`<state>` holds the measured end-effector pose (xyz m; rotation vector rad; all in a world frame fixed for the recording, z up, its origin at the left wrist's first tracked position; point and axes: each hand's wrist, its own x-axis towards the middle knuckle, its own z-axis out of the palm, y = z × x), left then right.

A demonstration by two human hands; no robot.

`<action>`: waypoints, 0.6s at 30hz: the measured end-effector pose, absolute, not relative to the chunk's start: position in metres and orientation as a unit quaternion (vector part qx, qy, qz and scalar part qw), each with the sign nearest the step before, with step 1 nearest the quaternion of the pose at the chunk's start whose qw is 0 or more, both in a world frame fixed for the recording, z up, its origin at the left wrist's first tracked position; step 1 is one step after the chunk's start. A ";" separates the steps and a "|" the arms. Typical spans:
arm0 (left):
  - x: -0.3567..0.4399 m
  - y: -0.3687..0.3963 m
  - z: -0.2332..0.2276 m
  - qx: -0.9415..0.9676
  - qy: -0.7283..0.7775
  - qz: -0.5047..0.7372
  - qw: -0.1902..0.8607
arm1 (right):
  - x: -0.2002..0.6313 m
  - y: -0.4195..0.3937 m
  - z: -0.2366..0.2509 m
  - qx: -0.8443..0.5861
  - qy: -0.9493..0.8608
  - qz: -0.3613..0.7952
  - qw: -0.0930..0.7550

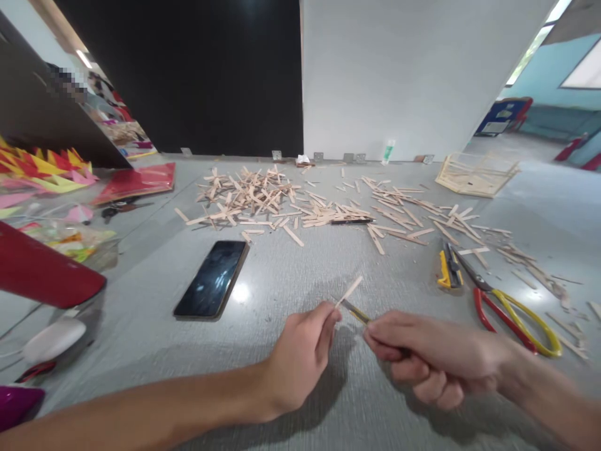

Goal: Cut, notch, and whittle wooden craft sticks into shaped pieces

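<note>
Cutting a stick, both hands closed.
I am pinching the stick [348, 291] in my left hand [300, 357] and pressing the knife [355, 311], gripped in my right hand [432, 357], against it, low over the table [282, 275]; phone [212, 279] lying left, scissors [511, 310] right.

the stick [349, 291] is pale bare wood, matt, like the scattered sticks [263, 200] behind. the phone [212, 279] has a glossy black glass face. the scissors [509, 307] have metal blades and shiny red and yellow plastic handles. the table [282, 388] looks smooth, grey, faintly sheened.
</note>
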<state>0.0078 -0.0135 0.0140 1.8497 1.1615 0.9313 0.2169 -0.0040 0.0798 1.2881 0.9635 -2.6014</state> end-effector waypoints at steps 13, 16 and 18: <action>0.009 -0.017 0.015 0.719 0.453 0.370 0.376 | 0.217 -0.001 0.085 0.436 0.326 -0.838 0.040; 0.010 -0.016 0.016 0.719 0.457 0.370 0.370 | 0.209 -0.008 0.077 0.459 0.352 -0.815 -0.047; 0.009 -0.016 0.016 0.720 0.460 0.369 0.366 | 0.196 -0.020 0.068 0.474 0.370 -0.795 -0.085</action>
